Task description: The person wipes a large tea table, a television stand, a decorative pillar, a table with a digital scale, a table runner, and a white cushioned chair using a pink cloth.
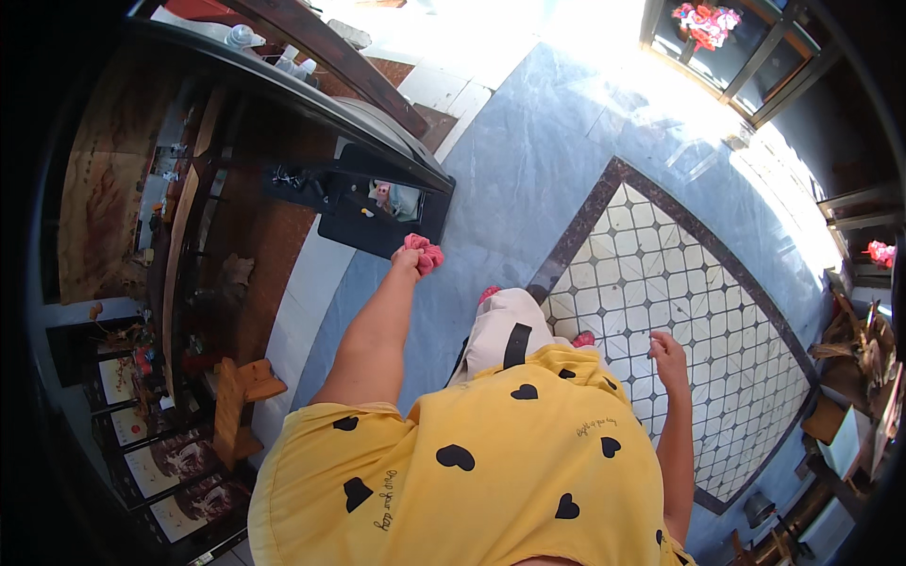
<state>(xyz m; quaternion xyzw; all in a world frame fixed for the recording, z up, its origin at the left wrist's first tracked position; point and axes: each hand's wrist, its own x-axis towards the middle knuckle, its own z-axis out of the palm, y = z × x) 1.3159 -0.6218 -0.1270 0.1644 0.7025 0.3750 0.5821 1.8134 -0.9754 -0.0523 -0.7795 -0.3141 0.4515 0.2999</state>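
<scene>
My left hand [408, 260] grips a bunched pink cloth [427, 256], held out over the blue-grey floor. Just beyond it stands a dark cabinet [368, 237], its top holding a tray-like recess with small items, one of them pink. My right hand [662, 349] hangs at my side above the patterned tile panel, fingers loosely curled apart, and nothing shows in it. Between the arms are my yellow top with dark hearts, pale trousers and the tips of pink shoes.
A large dark-framed panel [283, 92] leans over the cabinet from the upper left. At lower left is a wooden stool [230, 410] beside several picture panels. On the right are driftwood pieces [867, 347] and a dark bucket [759, 508]. Glazed doors [736, 56] stand at upper right.
</scene>
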